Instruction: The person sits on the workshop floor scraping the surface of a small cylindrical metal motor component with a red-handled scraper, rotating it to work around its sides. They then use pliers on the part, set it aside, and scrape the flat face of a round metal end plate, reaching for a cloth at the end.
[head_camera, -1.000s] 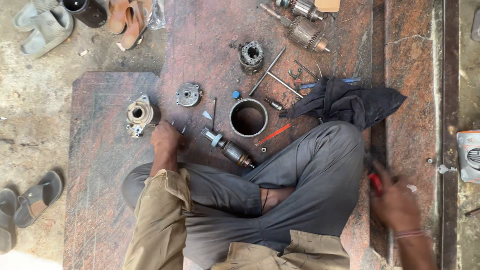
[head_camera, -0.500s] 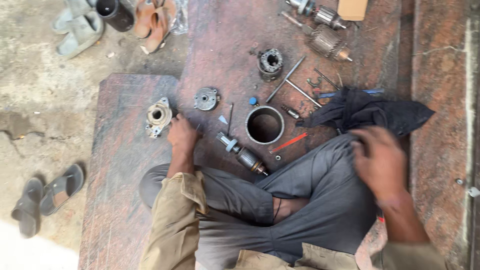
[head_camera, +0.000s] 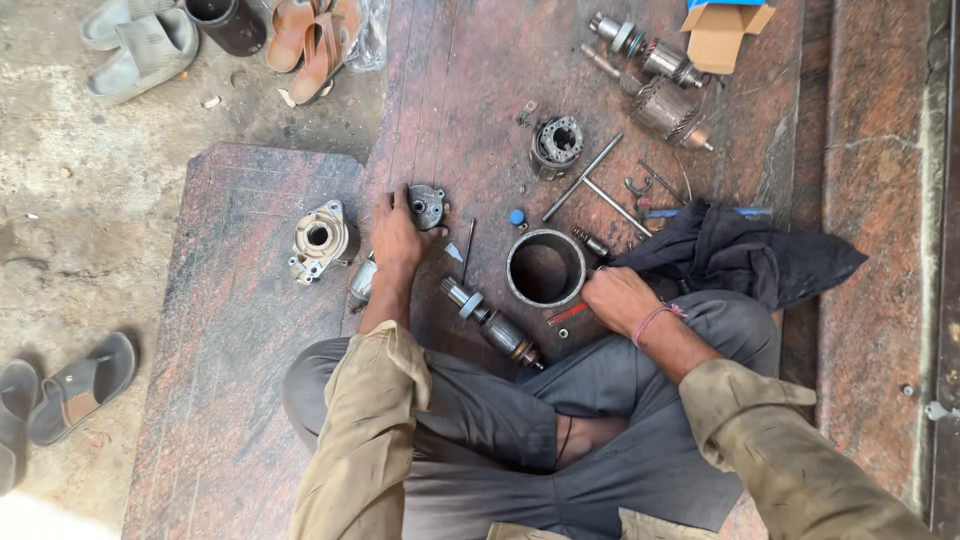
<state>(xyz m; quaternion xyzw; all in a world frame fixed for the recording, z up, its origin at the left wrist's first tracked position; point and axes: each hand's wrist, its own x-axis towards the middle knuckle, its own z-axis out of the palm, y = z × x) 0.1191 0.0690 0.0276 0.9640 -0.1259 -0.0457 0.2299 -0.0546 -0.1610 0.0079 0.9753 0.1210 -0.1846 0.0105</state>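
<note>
I sit cross-legged on a reddish stone slab (head_camera: 240, 330) with dismantled motor parts spread in front of me. My left hand (head_camera: 398, 235) reaches forward with its fingers apart, the fingertips touching a small grey round end cap (head_camera: 430, 206). My right hand (head_camera: 618, 297) rests on the slab with curled fingers, right beside a steel cylinder housing (head_camera: 545, 268) and a red-handled tool (head_camera: 568, 313). Whether it grips anything is hidden. A geared shaft (head_camera: 490, 325) lies between my hands. An aluminium nose housing (head_camera: 318, 238) stands left of my left hand.
A black cloth (head_camera: 740, 255) lies by my right knee. Further out are a brush holder (head_camera: 556, 143), two long bolts (head_camera: 590, 185), an armature (head_camera: 665, 100) and a cardboard box (head_camera: 725, 30). Sandals (head_camera: 80, 385) and slippers (head_camera: 140, 45) sit on the concrete to the left.
My right hand has swung in from the far right to the slab beside the cylinder. My left hand has moved forward onto the round end cap.
</note>
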